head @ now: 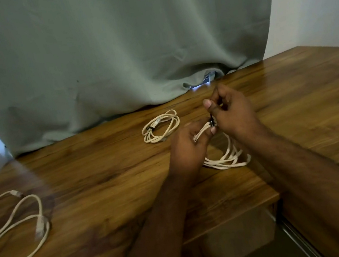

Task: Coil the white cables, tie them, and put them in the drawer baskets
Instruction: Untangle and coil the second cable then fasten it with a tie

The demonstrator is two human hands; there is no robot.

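Observation:
My left hand [186, 145] grips the bunched top of a coiled white cable [226, 159], whose loops rest on the wooden table [106, 182]. My right hand [231, 111] pinches a black tie [212, 121] wrapped around that bunch. A second white cable coil [160, 128], bound with a black tie, lies on the table just left of my hands. A third white cable [15, 228] lies loose and uncoiled at the table's left edge, both plugs showing.
A grey-green curtain [107, 49] hangs behind the table and drapes onto its back edge. A white wall stands at the right. An open drawer gap [248, 238] shows below the table's front edge, its inside dark and blurred.

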